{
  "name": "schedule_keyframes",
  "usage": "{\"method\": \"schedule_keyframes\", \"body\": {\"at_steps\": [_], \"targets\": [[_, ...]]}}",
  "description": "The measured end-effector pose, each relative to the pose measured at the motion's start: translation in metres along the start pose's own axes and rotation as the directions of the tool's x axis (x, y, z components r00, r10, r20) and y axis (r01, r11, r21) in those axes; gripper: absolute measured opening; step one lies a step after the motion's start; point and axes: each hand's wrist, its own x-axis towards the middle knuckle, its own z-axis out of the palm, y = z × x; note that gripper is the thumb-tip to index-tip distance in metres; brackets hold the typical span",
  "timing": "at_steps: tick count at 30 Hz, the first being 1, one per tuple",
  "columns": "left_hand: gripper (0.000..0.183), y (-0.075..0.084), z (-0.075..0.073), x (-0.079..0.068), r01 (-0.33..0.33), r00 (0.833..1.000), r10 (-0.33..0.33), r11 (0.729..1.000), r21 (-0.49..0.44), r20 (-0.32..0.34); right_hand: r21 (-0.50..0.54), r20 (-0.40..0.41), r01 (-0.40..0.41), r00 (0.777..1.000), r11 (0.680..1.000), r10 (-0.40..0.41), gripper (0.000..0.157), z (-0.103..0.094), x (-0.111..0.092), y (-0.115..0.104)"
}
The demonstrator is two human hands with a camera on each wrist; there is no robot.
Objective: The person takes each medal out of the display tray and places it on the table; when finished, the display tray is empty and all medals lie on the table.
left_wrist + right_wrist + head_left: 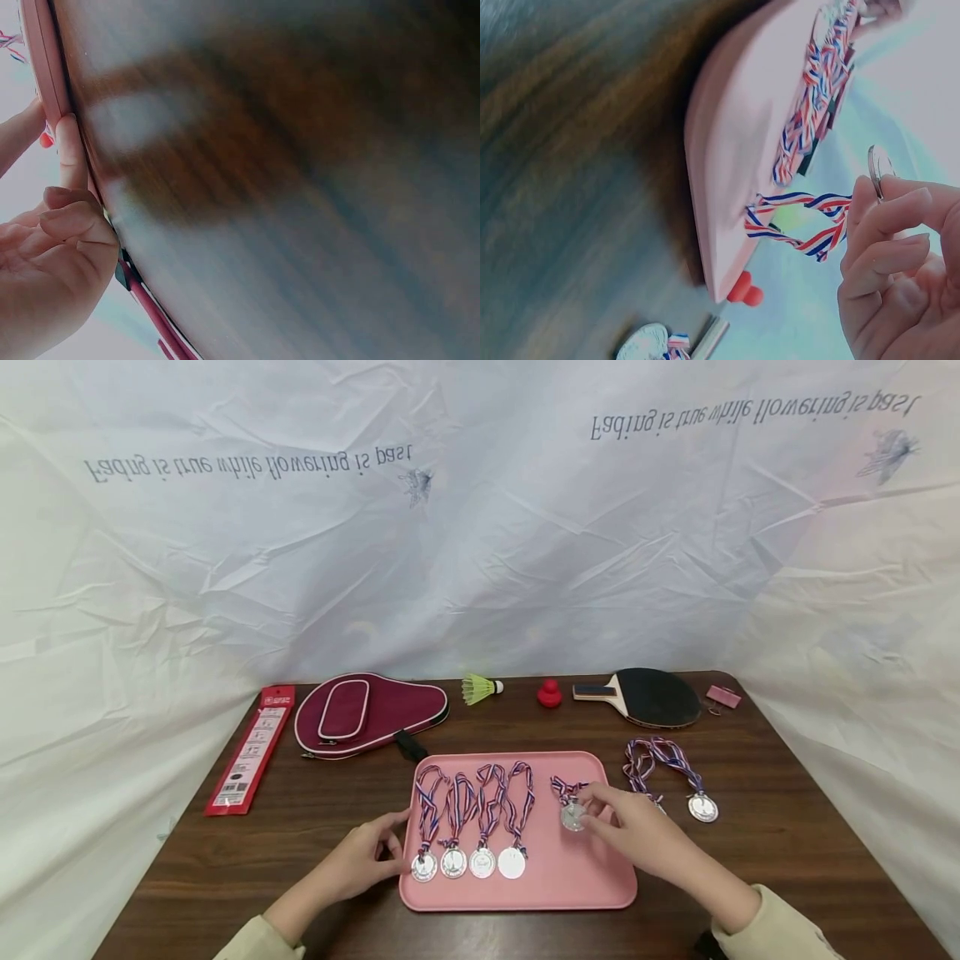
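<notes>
- Hidden: beyond the tray's right edge, a second medal (660,808) lies mostly behind the right wrist; only part of its disc and its ribbon show.
- Cut off: a dark object (708,946) by the right sleeve (772,931) runs out of the head view — I cannot tell what it is.
- Hard to make out: the held medal (573,817) is nearly edge-on in the right wrist view.
- The right hand (626,818) pinches that medal between thumb and finger, its ribbon (802,217) trailing to the tray (558,889).
- Four medals (482,862) lie in a row on the tray, between the hands.
- The left hand (362,862) grips the tray's left rim — thumb inside, finger outside.
</notes>
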Motion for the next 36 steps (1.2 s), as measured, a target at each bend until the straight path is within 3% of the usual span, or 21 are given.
{"method": "schedule_keyframes", "body": {"at_steps": [4, 15, 23, 36], "targets": [[0.068, 0.0, 0.0, 0.0, -0.015, 1.0, 0.015, 1.0, 0.007, -0.003, -0.032, -0.04, -0.016, 0.999, 0.999, 0.015, 0.015, -0.008, -0.001, 0.0], [0.069, -0.001, 0.0, 0.001, 0.037, 0.999, -0.038, 0.999, 0.033, 0.014, -0.069, -0.148, 0.007, 0.989, 0.998, -0.017, 0.017, -0.031, -0.009, -0.001], [0.069, -0.002, 0.001, 0.001, 0.03, 0.999, -0.031, 0.999, 0.035, 0.011, -0.106, -0.209, -0.029, 0.978, 0.994, 0.006, 0.016, -0.051, -0.018, -0.004], [0.069, 0.0, 0.0, 0.0, 0.009, 1.0, -0.009, 0.999, 0.035, -0.001, -0.163, -0.334, -0.085, 0.942, 0.983, 0.026, 0.018, -0.083, -0.034, 0.021]]}}
